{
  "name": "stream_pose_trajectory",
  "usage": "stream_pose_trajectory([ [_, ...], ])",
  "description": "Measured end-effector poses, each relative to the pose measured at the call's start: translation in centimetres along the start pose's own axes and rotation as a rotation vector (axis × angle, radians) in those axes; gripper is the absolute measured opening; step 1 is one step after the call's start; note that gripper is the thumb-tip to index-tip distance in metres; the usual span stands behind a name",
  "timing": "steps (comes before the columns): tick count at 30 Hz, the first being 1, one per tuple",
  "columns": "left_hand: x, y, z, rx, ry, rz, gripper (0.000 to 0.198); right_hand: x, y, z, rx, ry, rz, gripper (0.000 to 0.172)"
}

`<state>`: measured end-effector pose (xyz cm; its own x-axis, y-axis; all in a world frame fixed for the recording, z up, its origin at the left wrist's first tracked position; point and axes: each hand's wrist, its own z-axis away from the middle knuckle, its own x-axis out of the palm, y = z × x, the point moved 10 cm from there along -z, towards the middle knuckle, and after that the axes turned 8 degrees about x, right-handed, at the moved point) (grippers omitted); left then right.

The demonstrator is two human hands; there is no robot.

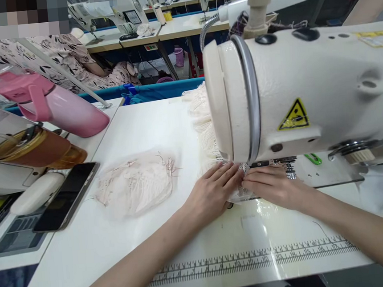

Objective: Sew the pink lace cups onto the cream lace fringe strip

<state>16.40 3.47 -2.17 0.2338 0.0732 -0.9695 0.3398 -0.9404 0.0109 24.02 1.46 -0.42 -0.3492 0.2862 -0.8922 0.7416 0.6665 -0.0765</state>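
Observation:
A white sewing machine head (pixel 233 99) stands over the table and hides its needle area from me. Cream lace fabric (pixel 205 124) runs from behind the head down to my fingers. My left hand (pixel 214 188) has its fingers pressed together on the lace, left of the needle area; its thumb is mostly hidden. From the other side, my right hand (pixel 275 185) grips the same lace with fingers close together, near metal machine parts (pixel 290 168). A sheer bit of the fabric bunches between both hands. To the left lies a separate sheer pale piece (pixel 138 184) with loose reddish threads.
A printed ruler (pixel 238 264) runs along the table's front. At left are a phone (pixel 67 197), a pink bottle (pixel 70 102), and a brown cup (pixel 44 149). A green thread snipper (pixel 313 158) lies right. Another person in patterned clothing (pixel 46 62) sits beyond, before more sewing machines (pixel 116 11).

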Motion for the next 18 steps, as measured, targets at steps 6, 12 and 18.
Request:
stream_pose_trajectory([
  [6, -0.3, -0.8, 0.0, -0.006, -0.021, 0.023, 0.057, 1.1, 0.1, 0.2, 0.000, 0.011, -0.031, 0.030],
  [12, -0.2, -0.7, -0.2, -0.019, -0.036, 0.008, 0.056, 1.3, 0.1, 0.1, -0.018, -0.009, -0.009, 0.028],
  [18, -0.6, -0.2, -0.4, -0.029, -0.013, -0.029, 0.050, -0.3, 0.0, -0.5, -0.012, 0.027, 0.043, 0.022],
])
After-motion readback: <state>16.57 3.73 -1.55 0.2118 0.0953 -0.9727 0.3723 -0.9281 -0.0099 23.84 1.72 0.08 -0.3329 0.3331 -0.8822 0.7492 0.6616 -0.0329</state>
